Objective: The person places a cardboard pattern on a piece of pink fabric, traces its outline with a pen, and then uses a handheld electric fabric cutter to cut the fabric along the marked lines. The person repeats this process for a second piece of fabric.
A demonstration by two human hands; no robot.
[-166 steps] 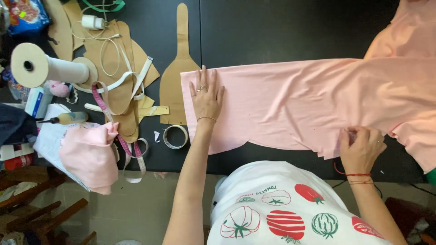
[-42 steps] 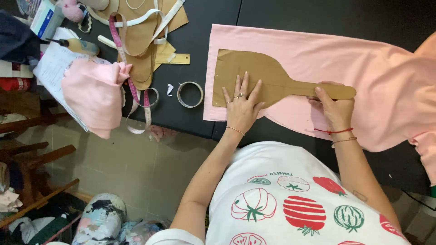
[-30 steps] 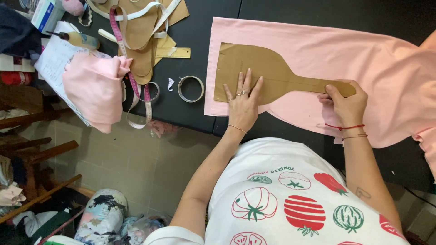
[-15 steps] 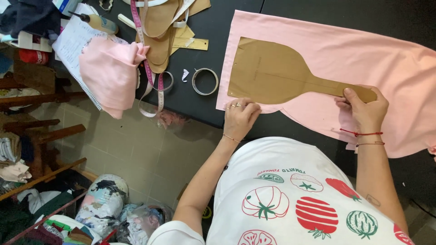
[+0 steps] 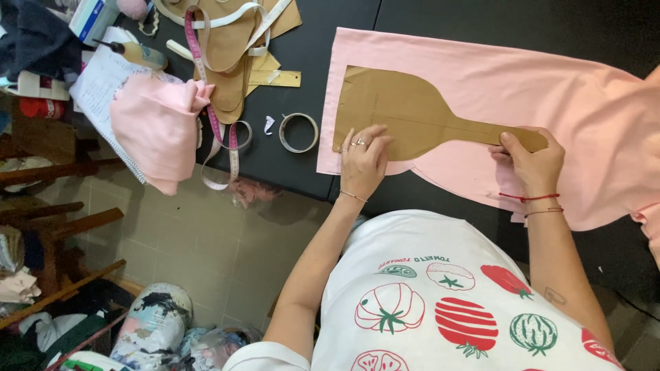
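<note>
Overhead, left hand [image 5: 362, 163] fingers together, flat on cardboard pattern's [image 5: 405, 113] wide end, right hand [image 5: 531, 161] fingers curled, pinning its narrow handle, pink fabric [image 5: 584, 103] beneath both.

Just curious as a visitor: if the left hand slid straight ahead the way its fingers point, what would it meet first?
The left hand already rests on the brown cardboard pattern; straight ahead it would likely cross that, then reach bare pink fabric.
</note>
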